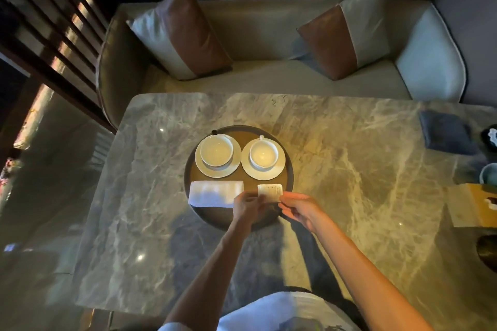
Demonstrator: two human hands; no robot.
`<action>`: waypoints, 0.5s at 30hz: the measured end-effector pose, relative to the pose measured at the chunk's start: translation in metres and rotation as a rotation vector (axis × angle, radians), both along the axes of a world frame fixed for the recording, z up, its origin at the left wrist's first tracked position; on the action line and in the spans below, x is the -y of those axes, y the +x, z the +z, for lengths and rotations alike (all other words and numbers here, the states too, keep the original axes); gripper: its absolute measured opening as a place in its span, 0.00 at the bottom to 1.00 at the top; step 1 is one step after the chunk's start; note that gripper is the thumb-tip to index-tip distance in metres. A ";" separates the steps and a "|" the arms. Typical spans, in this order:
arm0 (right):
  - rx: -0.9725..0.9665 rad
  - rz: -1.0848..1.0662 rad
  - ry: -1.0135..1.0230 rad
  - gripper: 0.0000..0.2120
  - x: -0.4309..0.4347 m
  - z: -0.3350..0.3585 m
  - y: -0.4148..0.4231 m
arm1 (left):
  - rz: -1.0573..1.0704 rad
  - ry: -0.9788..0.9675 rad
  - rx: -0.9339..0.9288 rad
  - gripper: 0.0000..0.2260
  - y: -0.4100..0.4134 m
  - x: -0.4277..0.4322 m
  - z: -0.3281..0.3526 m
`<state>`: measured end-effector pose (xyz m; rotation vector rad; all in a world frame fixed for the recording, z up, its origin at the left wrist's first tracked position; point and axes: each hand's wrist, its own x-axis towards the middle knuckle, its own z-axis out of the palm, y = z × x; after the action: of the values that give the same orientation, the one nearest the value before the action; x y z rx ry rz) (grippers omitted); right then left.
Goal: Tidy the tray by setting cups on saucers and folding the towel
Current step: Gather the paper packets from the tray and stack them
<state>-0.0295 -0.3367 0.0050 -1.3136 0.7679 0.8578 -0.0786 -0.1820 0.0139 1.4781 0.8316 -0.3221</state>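
Observation:
A round dark tray (290,169) sits mid-table. Two white cups stand on white saucers in it: the left cup (216,152) on its saucer (200,166), the right cup (264,154) on its saucer (278,169). A folded white towel (215,193) lies flat at the tray's front left. Beside it, at the front right, is a small white printed packet or card (270,191). My left hand (246,208) pinches its left lower edge and my right hand (298,209) pinches its right lower edge, just above the tray.
The marble table (349,169) carries a folded dark blue cloth (446,133), a tissue box (473,204) and dark dishes at the right edge. A beige sofa (269,72) with two cushions stands behind the table. A wooden slatted screen (53,35) is at left.

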 end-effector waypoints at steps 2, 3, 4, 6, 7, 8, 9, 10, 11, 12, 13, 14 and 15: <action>-0.003 0.006 -0.027 0.09 -0.002 -0.010 0.003 | 0.009 -0.026 -0.019 0.14 0.004 0.001 -0.014; 0.000 0.002 -0.049 0.09 -0.004 -0.015 0.004 | 0.020 -0.051 -0.030 0.14 0.005 0.002 -0.020; 0.007 -0.003 -0.080 0.08 -0.006 -0.019 0.004 | 0.026 -0.052 -0.041 0.14 0.007 0.002 -0.024; 0.036 0.005 -0.158 0.05 -0.011 -0.028 0.003 | 0.020 -0.004 -0.058 0.11 0.010 0.004 -0.033; 0.056 0.011 -0.184 0.04 -0.014 -0.032 0.002 | 0.024 0.018 -0.066 0.08 0.011 0.006 -0.037; 0.075 0.010 -0.193 0.04 -0.017 -0.037 0.001 | 0.033 0.039 -0.078 0.05 0.013 0.008 -0.040; 0.088 0.000 -0.196 0.04 -0.020 -0.041 -0.001 | 0.040 0.062 -0.092 0.04 0.014 0.010 -0.042; 0.097 -0.015 -0.203 0.06 -0.023 -0.045 -0.002 | 0.042 0.088 -0.104 0.05 0.016 0.011 -0.046; 0.103 -0.030 -0.222 0.07 -0.026 -0.048 -0.003 | 0.036 0.115 -0.120 0.07 0.017 0.013 -0.049; 0.110 -0.037 -0.249 0.07 -0.029 -0.051 -0.004 | 0.024 0.144 -0.139 0.08 0.017 0.014 -0.051; 0.116 -0.032 -0.279 0.06 -0.032 -0.054 -0.004 | 0.014 0.173 -0.156 0.09 0.018 0.016 -0.052; 0.125 -0.022 -0.303 0.05 -0.033 -0.057 -0.005 | 0.007 0.200 -0.167 0.10 0.018 0.017 -0.054; 0.130 -0.011 -0.325 0.05 -0.035 -0.059 -0.005 | -0.003 0.221 -0.170 0.10 0.018 0.018 -0.056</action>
<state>-0.0344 -0.3018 -0.0539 -1.6333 0.8340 0.6477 -0.0609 -0.2004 -0.0418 1.6738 1.0275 -0.3714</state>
